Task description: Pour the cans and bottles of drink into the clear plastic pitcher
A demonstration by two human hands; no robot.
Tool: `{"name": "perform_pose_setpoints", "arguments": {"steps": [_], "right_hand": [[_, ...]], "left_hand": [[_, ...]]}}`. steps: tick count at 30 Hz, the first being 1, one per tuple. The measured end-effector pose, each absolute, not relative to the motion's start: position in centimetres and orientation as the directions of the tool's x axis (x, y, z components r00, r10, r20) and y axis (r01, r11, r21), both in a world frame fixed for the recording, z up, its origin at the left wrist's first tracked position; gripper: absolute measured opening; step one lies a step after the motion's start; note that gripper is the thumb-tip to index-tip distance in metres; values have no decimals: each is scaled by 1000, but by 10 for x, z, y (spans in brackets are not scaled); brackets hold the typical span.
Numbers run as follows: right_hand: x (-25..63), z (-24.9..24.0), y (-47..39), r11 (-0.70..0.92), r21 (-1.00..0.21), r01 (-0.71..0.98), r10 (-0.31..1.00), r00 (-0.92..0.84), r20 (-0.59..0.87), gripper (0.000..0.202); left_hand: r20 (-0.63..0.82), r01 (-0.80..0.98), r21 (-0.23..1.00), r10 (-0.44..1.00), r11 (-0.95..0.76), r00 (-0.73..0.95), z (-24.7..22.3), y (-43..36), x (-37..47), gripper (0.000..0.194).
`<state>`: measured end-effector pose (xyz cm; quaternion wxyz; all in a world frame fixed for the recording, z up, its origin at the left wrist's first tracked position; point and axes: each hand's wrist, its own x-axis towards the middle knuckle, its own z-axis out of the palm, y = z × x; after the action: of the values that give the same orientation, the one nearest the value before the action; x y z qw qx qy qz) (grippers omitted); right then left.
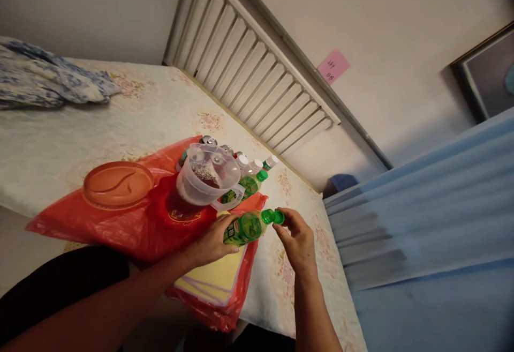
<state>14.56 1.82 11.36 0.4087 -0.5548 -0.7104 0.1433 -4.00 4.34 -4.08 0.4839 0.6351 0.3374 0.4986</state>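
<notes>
My left hand (212, 240) is wrapped round a green-labelled drink bottle (246, 229), which lies tilted in the picture with its neck to the right. Between the thumb and fingers of my right hand (300, 242) is a green bottle cap (279, 217), right beside the bottle's mouth; whether the two still touch I cannot tell. Just beyond the bottle stands a clear plastic pitcher (193, 183) with dark, foamy liquid inside. An orange lid (116, 185) lies left of the pitcher on a red plastic sheet (64, 218).
Behind the pitcher stand another green-capped bottle (251, 185), several white-capped bottles (257, 166) and cans (209, 140). Yellow sheets (217, 277) lie below my left hand. A flowered tablecloth (168, 111) covers the table, with crumpled patterned fabric (52, 76) far left. Blue curtain (421, 207) hangs right.
</notes>
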Motion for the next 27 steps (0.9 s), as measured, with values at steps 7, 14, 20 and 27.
{"name": "perform_pose_setpoints", "arguments": {"steps": [7,14,20,27], "right_hand": [[146,119,20,372,-641,671,909,-123,398,25],[147,134,22,383,-572,725,913,-204,354,18],[143,152,24,505,-448,738,859,-384,337,19],[145,155,26,567,-390,726,823,-478,307,20]], "left_hand": [[290,-17,955,916,-297,277,-41,42,-39,68],[300,-25,952,914,-305,272,-41,43,-40,71],[320,-10,944,908,-330,269,-43,44,-39,70],[312,4,945,909,-326,277,-42,44,-38,68]]}}
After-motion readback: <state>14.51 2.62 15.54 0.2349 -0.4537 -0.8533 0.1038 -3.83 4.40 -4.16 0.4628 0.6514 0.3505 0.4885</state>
